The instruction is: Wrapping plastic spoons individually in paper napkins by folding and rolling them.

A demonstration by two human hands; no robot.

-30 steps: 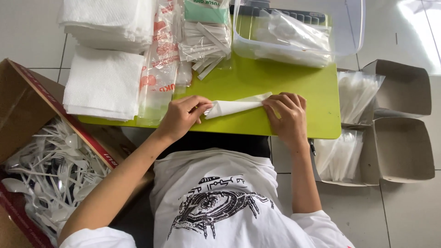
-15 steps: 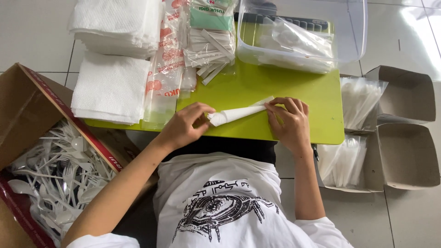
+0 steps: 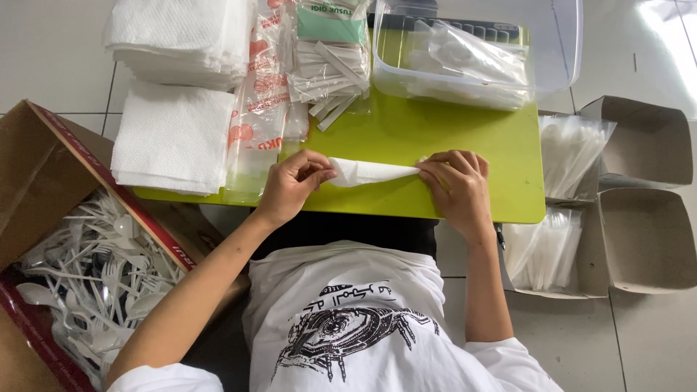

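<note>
- Since the earlier frame, the rolled white napkin (image 3: 374, 172) has been turned from a slant to lie level on the green table (image 3: 406, 141), near its front edge.
- Head view: the napkin's left end is pinched in the closed grip of the left hand (image 3: 294, 183); its right end is covered by the curled fingers of the right hand (image 3: 456, 181).
- Flat napkins (image 3: 173, 138) are stacked to the left; a carton of white plastic cutlery (image 3: 80, 283) stands on the floor.

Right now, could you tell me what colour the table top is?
Bright lime green table top, clearest in the head view.
</note>
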